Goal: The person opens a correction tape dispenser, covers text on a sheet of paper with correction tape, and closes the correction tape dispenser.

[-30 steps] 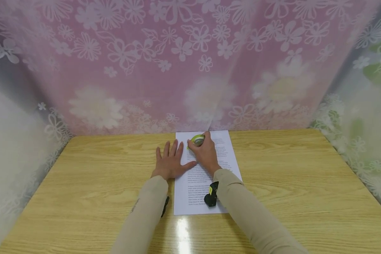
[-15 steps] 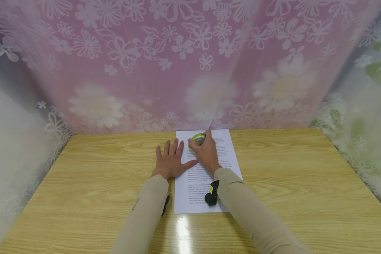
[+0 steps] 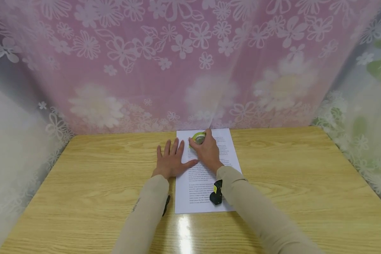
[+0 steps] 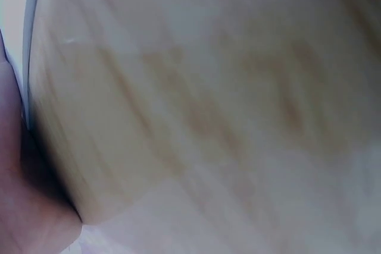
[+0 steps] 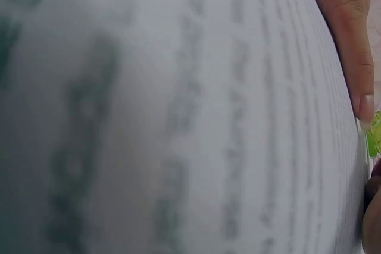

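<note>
In the head view, a white sheet of printed paper (image 3: 197, 206) lies on the wooden table. My left hand (image 3: 169, 163) is spread flat over its left edge, fingers apart, thumb on the text. Near the top of the page my right hand (image 3: 208, 150) holds a small round item (image 3: 199, 137) between thumb and fingers. It has a bright yellow-green rim and a greyish middle; its exact kind is not clear. The right wrist view shows the thumb (image 5: 351, 46) beside a sliver of green plastic (image 5: 374, 135), over blurred print.
The table (image 3: 289, 169) has a wood-grain top. A pink flowered curtain (image 3: 146, 81) hangs along its back edge, with pale flowered curtains at both sides. A black wrist camera (image 3: 216, 193) sits at the right cuff, over the paper.
The right forearm and its wrist camera have swung slightly to the right. My right hand keeps its hold on the green-rimmed item near the page top. The left hand stays flat.
</note>
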